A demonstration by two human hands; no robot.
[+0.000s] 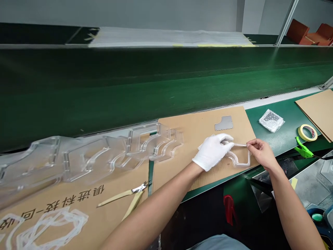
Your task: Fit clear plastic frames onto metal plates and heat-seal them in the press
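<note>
My left hand [213, 148], in a white glove, has its fingers closed on the left part of a clear plastic cover [244, 164] with a stepped outline. My bare right hand [261, 152] pinches at the cover's upper right corner. Whether a thin strip lies between those fingertips I cannot tell. The cover rests on or just above a cardboard sheet [174, 173], and the left hand hides part of it. Beyond the left hand, a flat grey plate [225, 123] of similar outline lies on the cardboard.
Clear plastic covers [91, 156] stand along the left, above cream-handled pliers [117, 198] and white frame-shaped strips [52, 229]. At right are a plastic-wrapped packet [271, 120], yellow tape [301, 133], a green-handled tool [304, 150] and more cardboard [318, 109]. A green conveyor belt [166, 83] runs behind.
</note>
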